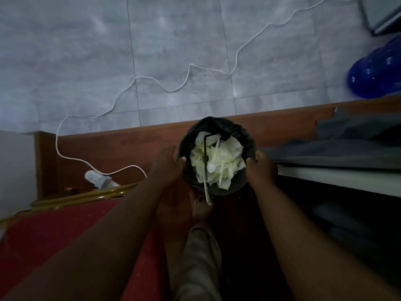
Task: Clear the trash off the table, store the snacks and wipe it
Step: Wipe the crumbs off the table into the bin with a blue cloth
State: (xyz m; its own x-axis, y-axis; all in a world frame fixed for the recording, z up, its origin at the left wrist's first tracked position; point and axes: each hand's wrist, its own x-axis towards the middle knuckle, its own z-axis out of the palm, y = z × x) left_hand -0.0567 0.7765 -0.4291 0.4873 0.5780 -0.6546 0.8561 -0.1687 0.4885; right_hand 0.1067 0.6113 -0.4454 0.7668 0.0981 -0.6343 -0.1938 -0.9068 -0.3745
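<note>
A small round bin with a black bag liner (217, 129) stands low in front of me, seen from above. It is full of crumpled white napkins (230, 148), white plastic cutlery (223, 161) and a black straw (205, 153); one white piece sticks out over the near rim. My left hand (167, 164) grips the bin's left rim, thumb over the edge. My right hand (261, 166) grips the right rim the same way. Both forearms reach down from the bottom of the view.
A white cable (188, 70) snakes over the grey tiled surface to a power strip (97, 177). A wooden skirting (130, 144) runs across. Red carpet (54, 233) lies lower left. Grey cloth and a pale table edge (338, 179) sit at right; blue balloons (377, 72) upper right.
</note>
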